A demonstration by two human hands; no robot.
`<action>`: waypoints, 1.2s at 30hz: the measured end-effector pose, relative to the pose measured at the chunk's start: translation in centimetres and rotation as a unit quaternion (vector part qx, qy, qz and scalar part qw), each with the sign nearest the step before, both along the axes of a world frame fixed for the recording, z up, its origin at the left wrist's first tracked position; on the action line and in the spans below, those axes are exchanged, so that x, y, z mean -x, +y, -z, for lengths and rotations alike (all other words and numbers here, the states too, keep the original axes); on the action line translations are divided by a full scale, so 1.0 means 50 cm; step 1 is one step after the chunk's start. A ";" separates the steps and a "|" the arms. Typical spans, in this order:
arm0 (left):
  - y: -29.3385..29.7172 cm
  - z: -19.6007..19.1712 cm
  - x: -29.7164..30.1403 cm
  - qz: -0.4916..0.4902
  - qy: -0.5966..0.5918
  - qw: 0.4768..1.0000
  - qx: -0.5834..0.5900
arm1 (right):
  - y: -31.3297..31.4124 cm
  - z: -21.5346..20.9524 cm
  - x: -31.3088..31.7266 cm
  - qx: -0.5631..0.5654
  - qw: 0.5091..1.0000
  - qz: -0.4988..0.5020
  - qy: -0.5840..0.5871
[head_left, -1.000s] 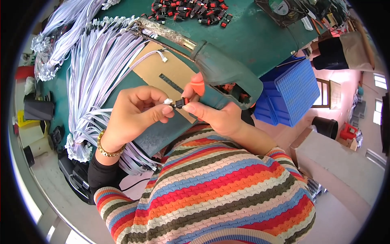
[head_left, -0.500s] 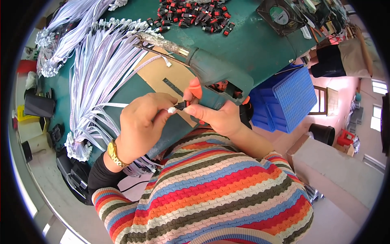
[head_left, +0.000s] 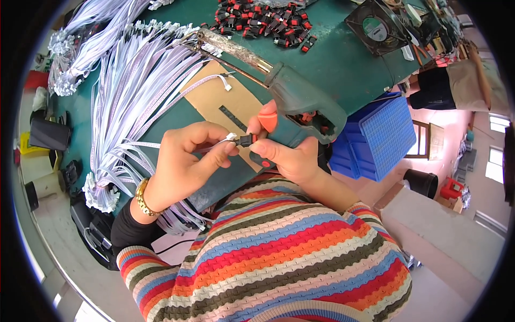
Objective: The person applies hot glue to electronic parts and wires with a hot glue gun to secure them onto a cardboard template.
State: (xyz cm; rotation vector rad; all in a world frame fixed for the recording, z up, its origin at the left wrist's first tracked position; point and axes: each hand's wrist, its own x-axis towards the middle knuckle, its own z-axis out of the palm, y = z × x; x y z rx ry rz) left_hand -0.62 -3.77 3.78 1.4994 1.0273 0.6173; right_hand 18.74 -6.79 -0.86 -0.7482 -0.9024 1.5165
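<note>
My left hand (head_left: 188,153) is closed, with thumb and fingers pinching a thin cable just behind its small white connector (head_left: 231,137). The connector sits right beside a small black and red switch (head_left: 247,140); whether they are joined I cannot tell. My right hand (head_left: 289,155) pinches that switch between its thumb and a finger wearing an orange finger cot (head_left: 267,121). The same hand is wrapped round the handle of a green soldering gun (head_left: 306,99), whose metal barrel points away to the left. Its lower fingers are hidden.
White ribbon cables (head_left: 129,91) with connectors fan across the green table (head_left: 332,59). A tan board (head_left: 214,91) with a dark slot lies under my hands. Black and red switches (head_left: 263,24) are heaped at the back, near a fan (head_left: 375,27). Blue crates (head_left: 370,139) stand at right.
The white connector has come up slightly beside the switch, and my left fingers have shifted their pinch. The soldering gun has moved a little to the right with my right hand.
</note>
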 end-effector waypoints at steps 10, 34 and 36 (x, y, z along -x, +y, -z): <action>-0.008 -0.011 -0.005 -0.001 -0.002 1.000 -0.026 | 0.000 0.000 0.002 0.000 1.000 -0.011 -0.028; 0.009 0.006 0.010 0.033 -0.006 0.999 0.040 | -0.001 -0.012 0.014 0.034 0.998 0.037 0.027; 0.007 0.007 0.009 0.020 -0.014 0.999 0.041 | -0.002 -0.014 0.013 0.047 0.998 0.034 0.023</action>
